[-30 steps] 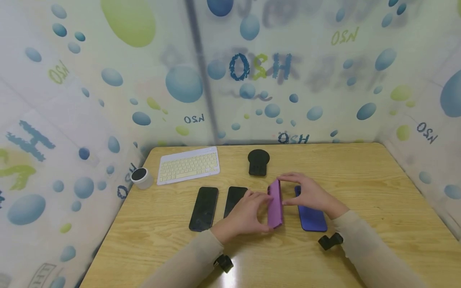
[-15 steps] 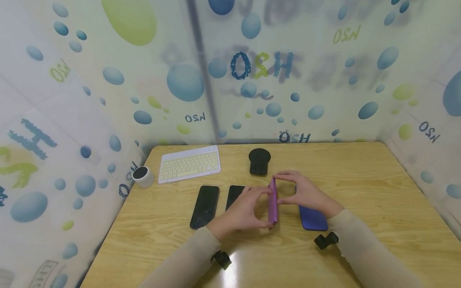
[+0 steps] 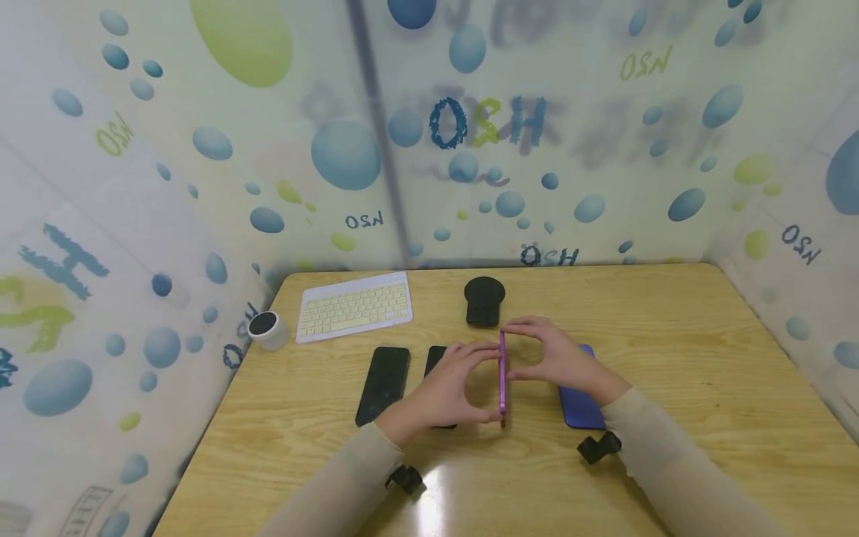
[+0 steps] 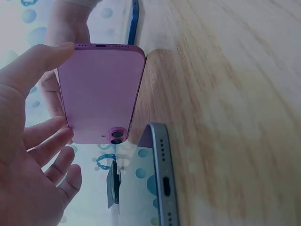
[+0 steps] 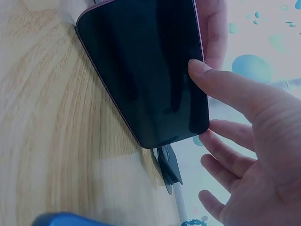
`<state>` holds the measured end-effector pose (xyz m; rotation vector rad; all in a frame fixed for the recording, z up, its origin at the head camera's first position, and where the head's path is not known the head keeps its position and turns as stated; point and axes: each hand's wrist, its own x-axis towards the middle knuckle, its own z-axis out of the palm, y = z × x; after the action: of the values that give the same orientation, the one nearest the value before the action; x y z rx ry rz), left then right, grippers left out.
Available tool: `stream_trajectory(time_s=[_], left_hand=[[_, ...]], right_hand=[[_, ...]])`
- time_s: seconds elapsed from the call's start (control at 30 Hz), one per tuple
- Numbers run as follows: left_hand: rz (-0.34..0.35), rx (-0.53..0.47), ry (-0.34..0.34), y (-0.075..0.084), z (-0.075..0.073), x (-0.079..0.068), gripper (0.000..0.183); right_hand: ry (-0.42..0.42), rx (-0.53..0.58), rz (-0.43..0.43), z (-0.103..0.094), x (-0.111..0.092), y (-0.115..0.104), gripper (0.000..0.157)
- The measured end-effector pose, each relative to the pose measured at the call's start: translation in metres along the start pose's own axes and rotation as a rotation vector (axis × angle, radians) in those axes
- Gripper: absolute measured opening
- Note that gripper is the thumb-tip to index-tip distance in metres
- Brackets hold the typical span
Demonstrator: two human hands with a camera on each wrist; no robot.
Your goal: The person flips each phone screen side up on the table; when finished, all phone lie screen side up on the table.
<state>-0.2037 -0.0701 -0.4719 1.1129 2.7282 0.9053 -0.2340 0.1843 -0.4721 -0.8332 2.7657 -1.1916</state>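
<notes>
A pink-purple phone (image 3: pixel 502 377) stands on its long edge between both hands, seen nearly edge-on in the head view. My left hand (image 3: pixel 446 388) grips it with the thumb at the bottom end and fingers toward the camera end; the pink back (image 4: pixel 101 94) faces this hand. My right hand (image 3: pixel 560 363) holds the other end, its thumb on the dark screen (image 5: pixel 146 70) and fingers at the end edge. Under the left hand lies a black phone (image 3: pixel 435 359), partly hidden. A blue phone (image 3: pixel 580 406) lies partly beneath the right hand and wrist.
Another black phone (image 3: pixel 384 384) lies flat left of the hands. Toward the back stand a white keyboard (image 3: pixel 354 307) and a black round-topped device (image 3: pixel 483 298). A white cylinder with a dark top (image 3: pixel 268 331) sits at the table's left edge.
The pink-purple phone has turned from showing a broad face to edge-on and shifted slightly left. Both hands moved left with it, uncovering more of the blue phone's top.
</notes>
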Motion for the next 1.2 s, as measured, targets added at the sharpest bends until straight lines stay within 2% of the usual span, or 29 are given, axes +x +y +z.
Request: stream_trajectory(time_s=[0.27,0.4,0.67,0.97,1.2], left_hand=[[-0.011,0.013,0.009,-0.006,0.000,-0.004,0.092],[-0.012,-0.009,0.017,-0.009,-0.001,-0.006,0.091],[-0.025,-0.040,0.024,-0.014,-0.004,-0.012,0.090],[-0.054,0.006,0.051,-0.014,-0.002,-0.016,0.091],[-0.106,0.081,0.027,-0.011,0.002,-0.020,0.091]], right_hand=[[-0.017,0.023,-0.002,0.003,0.002,-0.002,0.077],[-0.055,0.029,-0.008,0.004,0.004,0.005,0.073],[-0.119,-0.035,-0.002,0.012,0.006,0.022,0.071],[-0.097,-0.048,0.015,0.018,0.008,0.027,0.074],[-0.116,-0.044,0.009,0.012,0.005,0.026,0.074]])
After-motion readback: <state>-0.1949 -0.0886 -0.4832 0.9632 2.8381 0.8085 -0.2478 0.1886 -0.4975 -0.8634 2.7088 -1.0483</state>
